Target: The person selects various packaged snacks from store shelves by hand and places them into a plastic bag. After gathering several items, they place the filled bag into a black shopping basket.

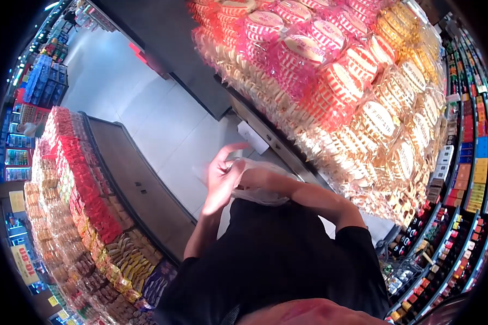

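both my hands, left hand (220,181) and right hand (250,179), pinch thin plastic bag (265,189); rub film gently, open mouth evenly.

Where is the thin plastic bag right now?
In the head view the plastic bag sits centre frame, bunched between the person's left hand and right hand, just below the stacked display of packaged biscuits.

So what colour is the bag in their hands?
The plastic bag is translucent white, seen in the head view.
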Available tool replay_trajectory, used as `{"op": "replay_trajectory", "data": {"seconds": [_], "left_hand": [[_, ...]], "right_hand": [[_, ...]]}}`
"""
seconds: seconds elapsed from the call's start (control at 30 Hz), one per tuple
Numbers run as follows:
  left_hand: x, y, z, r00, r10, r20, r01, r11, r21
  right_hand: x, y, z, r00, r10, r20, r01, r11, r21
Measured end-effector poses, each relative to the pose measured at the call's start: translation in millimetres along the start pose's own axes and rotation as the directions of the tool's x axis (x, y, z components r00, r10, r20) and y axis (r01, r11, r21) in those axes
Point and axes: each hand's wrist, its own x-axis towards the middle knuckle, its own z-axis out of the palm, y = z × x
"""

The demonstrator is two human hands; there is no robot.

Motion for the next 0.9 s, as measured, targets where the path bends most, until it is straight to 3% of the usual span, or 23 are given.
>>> {"op": "replay_trajectory", "data": {"seconds": [0.1, 0.2, 0.23, 0.33, 0.37, 0.47, 0.5, 0.6, 0.7, 0.73, 0.8, 0.87, 0.9], "left_hand": [[-5, 7, -7, 0.990, -0.054, -0.129, 0.047, 0.997, -0.060], [0, -13, -16, 0.987, -0.033, -0.160, 0.017, 0.995, -0.099], [1, -18, -20, 0.989, -0.033, -0.143, 0.019, 0.994, -0.104], [4, -16, -5, 0.993, -0.057, -0.106, 0.043, 0.990, -0.137], [4, -14, 1, 0.993, -0.069, -0.098, 0.054, 0.987, -0.149], [11, -19, -6, 0.996, -0.083, 0.018, 0.085, 0.990, -0.115], [14, -21, -7, 0.995, -0.090, 0.033, 0.093, 0.988, -0.122], [20, -20, 7, 0.998, -0.048, -0.040, 0.042, 0.990, -0.136], [22, -21, -7, 0.997, -0.081, 0.019, 0.083, 0.983, -0.165], [22, -20, -12, 0.993, -0.103, 0.051, 0.110, 0.979, -0.172], [21, -19, -9, 0.992, -0.114, 0.051, 0.119, 0.986, -0.120], [18, -16, -2, 0.992, -0.102, 0.078, 0.107, 0.992, -0.065], [17, -16, 0, 0.991, -0.107, 0.076, 0.110, 0.994, -0.028]], "right_hand": [[3, 2, -3, 0.985, -0.156, 0.078, 0.174, 0.838, -0.518], [-6, 24, -1, 0.974, -0.225, -0.032, 0.086, 0.493, -0.866], [-26, 5, 6, 0.908, -0.368, -0.199, -0.010, 0.457, -0.889], [-64, -40, -2, 0.968, -0.124, -0.219, -0.144, 0.439, -0.887], [-65, -23, -6, 0.960, -0.157, -0.233, -0.153, 0.403, -0.902], [-97, -64, -6, 0.934, -0.150, -0.324, -0.225, 0.459, -0.860], [-98, -57, -8, 0.912, -0.088, -0.400, -0.320, 0.458, -0.830], [-131, -73, -17, 0.891, -0.063, -0.449, -0.343, 0.555, -0.758], [-167, -93, -27, 0.874, -0.033, -0.485, -0.254, 0.820, -0.513], [-175, -91, -31, 0.859, -0.023, -0.511, -0.276, 0.820, -0.501], [-172, -63, -33, 0.779, -0.070, -0.623, 0.011, 0.995, -0.099], [-159, -53, -30, 0.638, -0.092, -0.765, 0.284, 0.951, 0.122], [-152, -52, -31, 0.625, -0.114, -0.772, 0.331, 0.934, 0.131]]}}
